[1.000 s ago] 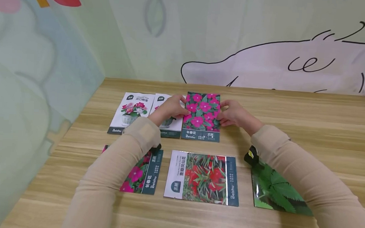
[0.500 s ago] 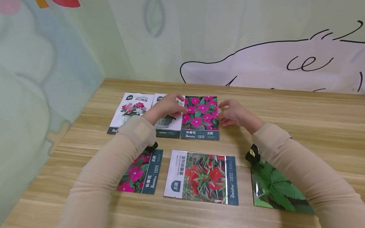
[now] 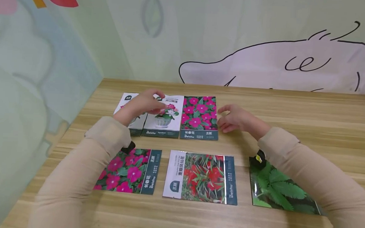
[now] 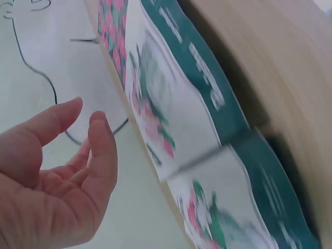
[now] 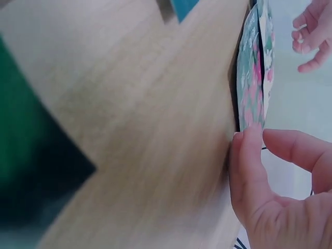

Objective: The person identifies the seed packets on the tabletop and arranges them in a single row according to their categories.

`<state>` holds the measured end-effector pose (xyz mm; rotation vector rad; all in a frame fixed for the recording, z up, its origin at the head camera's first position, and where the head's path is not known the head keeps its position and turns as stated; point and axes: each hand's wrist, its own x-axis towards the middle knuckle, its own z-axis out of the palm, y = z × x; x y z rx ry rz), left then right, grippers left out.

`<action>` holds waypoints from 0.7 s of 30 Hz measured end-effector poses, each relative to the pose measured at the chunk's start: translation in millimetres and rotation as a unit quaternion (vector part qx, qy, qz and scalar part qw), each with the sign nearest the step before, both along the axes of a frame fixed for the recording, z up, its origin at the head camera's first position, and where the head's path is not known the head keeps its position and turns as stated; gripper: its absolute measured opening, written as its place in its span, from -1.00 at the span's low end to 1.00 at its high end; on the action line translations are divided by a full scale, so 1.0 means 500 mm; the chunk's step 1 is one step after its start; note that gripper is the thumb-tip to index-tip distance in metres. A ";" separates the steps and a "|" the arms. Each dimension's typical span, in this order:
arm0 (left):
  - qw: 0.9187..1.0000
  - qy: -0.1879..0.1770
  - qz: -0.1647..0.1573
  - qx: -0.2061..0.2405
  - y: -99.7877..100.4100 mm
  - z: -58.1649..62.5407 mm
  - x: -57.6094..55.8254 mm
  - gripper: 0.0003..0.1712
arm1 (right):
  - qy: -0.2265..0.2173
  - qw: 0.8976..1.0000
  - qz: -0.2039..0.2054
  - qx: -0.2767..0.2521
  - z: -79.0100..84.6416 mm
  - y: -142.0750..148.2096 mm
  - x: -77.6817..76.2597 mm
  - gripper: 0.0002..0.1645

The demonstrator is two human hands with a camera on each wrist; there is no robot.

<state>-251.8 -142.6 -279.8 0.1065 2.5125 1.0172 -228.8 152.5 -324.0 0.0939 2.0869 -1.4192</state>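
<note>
Three seed packets lie side by side in the back row: a white one (image 3: 137, 125) at left, a second white one (image 3: 162, 121) with a potted flower picture, and a pink-flower one (image 3: 199, 116) at right. Above the two white packets hovers my left hand (image 3: 142, 105), fingers loosely bent and holding nothing; the left wrist view shows this hand (image 4: 67, 181) apart from the packets. My right hand (image 3: 239, 119) is at the pink-flower packet's right edge with relaxed fingers. In the right wrist view, its fingertips (image 5: 251, 136) are close to that edge; contact is unclear.
Nearer on the wooden table (image 3: 177, 220) lie another pink-flower packet (image 3: 126, 173), a red-flower packet (image 3: 202, 177) and a green-leaf packet (image 3: 279, 191). My forearms partly cover the two outer ones. Decorated walls (image 3: 224, 33) stand behind and at the left.
The pink-flower packet, held between both hands at first, now lies flat beside the white ones. My left hand has let go and moved left; the right hand has stayed near its edge.
</note>
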 end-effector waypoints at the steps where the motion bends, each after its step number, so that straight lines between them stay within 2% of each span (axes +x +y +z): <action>1: 1.000 -0.001 0.001 0.000 -0.009 0.003 0.002 -0.46 | -0.002 1.000 0.001 -0.008 0.000 0.001 0.002 -0.31; 7: 1.000 -0.009 -0.007 -0.020 -0.079 0.017 0.029 -0.44 | -0.017 0.999 0.003 -0.037 0.004 0.002 0.013 -0.30; 15: 0.998 -0.013 -0.022 -0.050 -0.196 0.026 0.065 -0.37 | -0.034 0.998 0.013 -0.058 0.018 -0.015 0.041 -0.34; 21: 0.997 -0.025 -0.025 -0.061 -0.287 0.034 0.093 -0.33 | -0.059 0.992 0.004 -0.114 0.030 -0.045 0.068 -0.40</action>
